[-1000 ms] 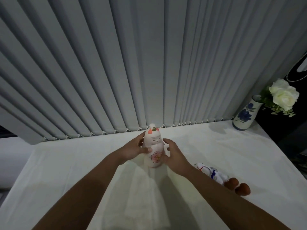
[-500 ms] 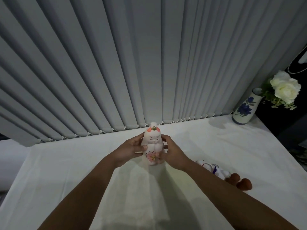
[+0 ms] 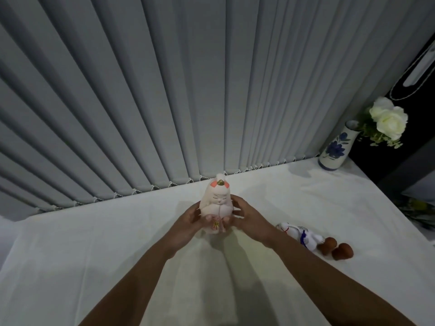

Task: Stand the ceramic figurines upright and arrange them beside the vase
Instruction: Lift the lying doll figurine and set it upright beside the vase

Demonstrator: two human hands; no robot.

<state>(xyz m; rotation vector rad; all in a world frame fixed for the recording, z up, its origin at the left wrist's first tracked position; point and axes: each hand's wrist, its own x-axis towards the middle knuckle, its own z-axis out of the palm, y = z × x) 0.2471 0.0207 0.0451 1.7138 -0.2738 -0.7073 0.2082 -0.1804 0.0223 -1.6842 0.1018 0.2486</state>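
A pale pink doll figurine with orange hair marks and a gold topknot stands upright at the table's middle, face toward me. My left hand grips its left side and my right hand its right side, thumbs across the lower front. A white figurine with blue and red markings lies on its side to the right, with two small brown figurines beside it. The white vase with blue flowers stands at the far right corner.
A white cloth covers the table. Grey vertical blinds hang along its far edge. White roses lean out of the vase over the table's right edge. Dark furniture stands past that edge.
Both hands have turned the doll figurine so its face points toward me, and my thumbs have shifted onto its lower front. The lying figurines have not moved.
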